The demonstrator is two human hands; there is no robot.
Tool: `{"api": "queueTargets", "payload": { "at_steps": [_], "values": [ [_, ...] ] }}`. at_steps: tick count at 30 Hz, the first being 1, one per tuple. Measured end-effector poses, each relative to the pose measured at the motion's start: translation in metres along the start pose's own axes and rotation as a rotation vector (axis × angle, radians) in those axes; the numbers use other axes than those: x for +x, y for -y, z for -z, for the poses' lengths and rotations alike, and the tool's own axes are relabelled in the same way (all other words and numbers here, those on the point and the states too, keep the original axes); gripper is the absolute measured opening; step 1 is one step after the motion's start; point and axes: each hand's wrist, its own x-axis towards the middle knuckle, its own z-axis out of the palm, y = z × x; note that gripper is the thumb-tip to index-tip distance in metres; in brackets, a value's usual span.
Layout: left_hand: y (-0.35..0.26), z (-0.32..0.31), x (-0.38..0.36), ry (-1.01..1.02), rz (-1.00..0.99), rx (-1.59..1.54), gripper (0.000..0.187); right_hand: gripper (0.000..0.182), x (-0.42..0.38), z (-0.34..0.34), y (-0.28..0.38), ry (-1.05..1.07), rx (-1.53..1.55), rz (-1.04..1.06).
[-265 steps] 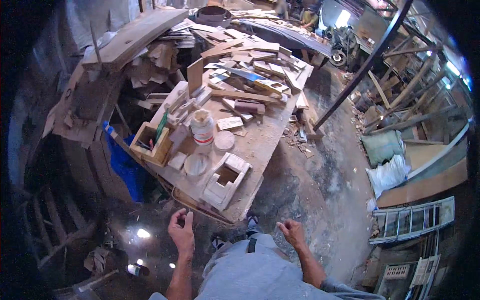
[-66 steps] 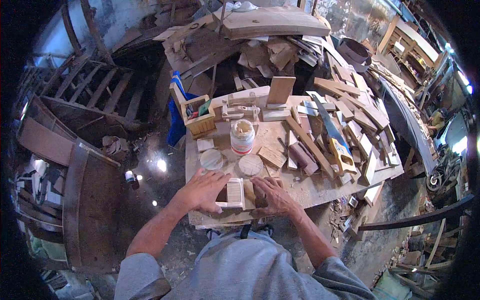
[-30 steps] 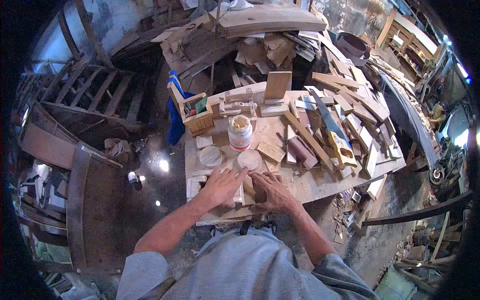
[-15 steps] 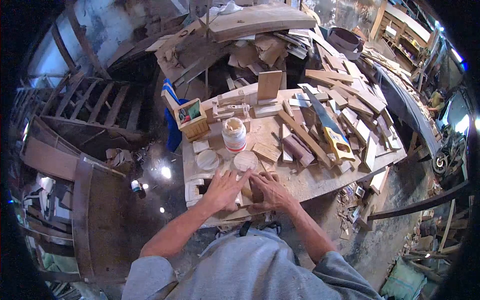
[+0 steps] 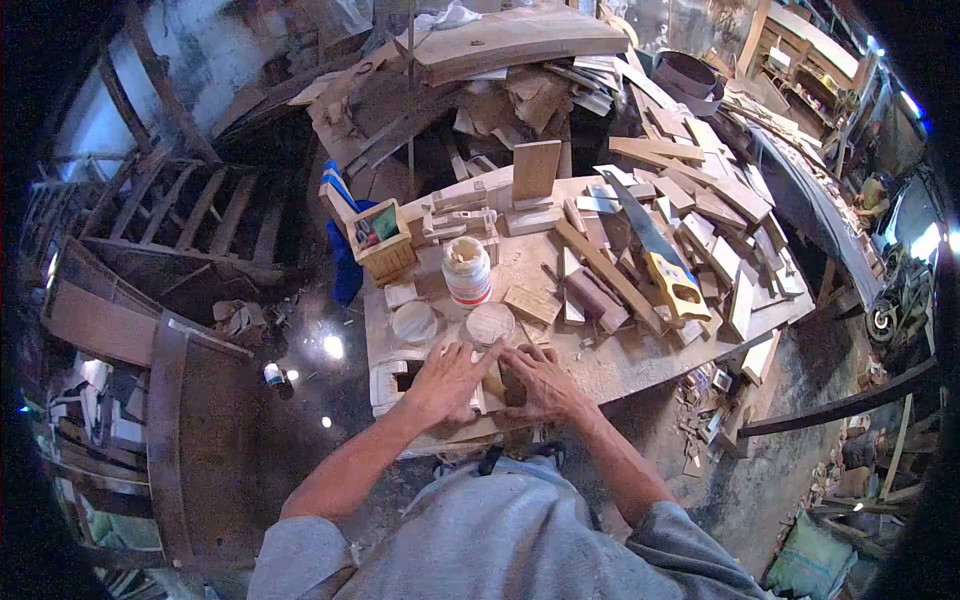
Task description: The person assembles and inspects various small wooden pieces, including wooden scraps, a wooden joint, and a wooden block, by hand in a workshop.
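Observation:
My left hand (image 5: 445,384) lies over a light wooden workpiece (image 5: 384,387) at the bench's front edge, its fingers stretched forward and gripping the wood. Beside it, my right hand (image 5: 543,384) has its fingers bent over the right part of the wood. Both hands nearly meet at the index fingers and thumbs; what lies under the palms is hidden. Just beyond the fingertips are two round wooden discs, a right one (image 5: 490,325) and a left one (image 5: 414,322). Behind them stands an open white jar (image 5: 466,271) with pale contents.
A handsaw (image 5: 655,245) with a yellow handle rests on a heap of wood offcuts (image 5: 715,205) at the right. A small wooden box (image 5: 385,262) holding tools stands at the bench's left edge. An upright board (image 5: 537,170) is at the back. Steps (image 5: 200,210) lie far left.
The view has shifted very slightly. Both hands keep their place on the wooden workpiece.

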Motion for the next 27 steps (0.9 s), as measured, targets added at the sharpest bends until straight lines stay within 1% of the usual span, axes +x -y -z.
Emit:
{"api": "queueTargets", "payload": {
  "at_steps": [8, 17, 19, 21, 23, 25, 27],
  "values": [
    [-0.001, 0.006, -0.001, 0.025, 0.007, -0.035, 0.137, 0.111, 0.0, -0.004, -0.003, -0.03, 0.058, 0.009],
    [0.0, -0.006, -0.003, -0.086, -0.014, 0.015, 0.131, 0.113, -0.002, 0.002, 0.001, -0.035, 0.048, 0.03],
    [-0.001, -0.005, -0.002, -0.082, -0.008, 0.017, 0.133, 0.113, -0.002, 0.004, 0.002, 0.001, 0.068, 0.004],
    [-0.003, 0.0, -0.002, -0.058, -0.002, 0.029, 0.135, 0.115, -0.003, -0.001, -0.003, -0.013, 0.049, 0.017],
    [-0.002, 0.0, -0.003, -0.035, 0.001, 0.045, 0.142, 0.116, -0.004, 0.002, 0.001, -0.017, 0.06, 0.014],
    [-0.001, -0.001, -0.006, -0.047, -0.006, 0.062, 0.145, 0.116, -0.003, 0.001, -0.001, -0.017, 0.076, 0.02],
    [-0.002, 0.005, -0.008, -0.001, 0.015, 0.069, 0.147, 0.115, -0.002, 0.003, 0.001, -0.015, 0.093, 0.019]
  ]
}}
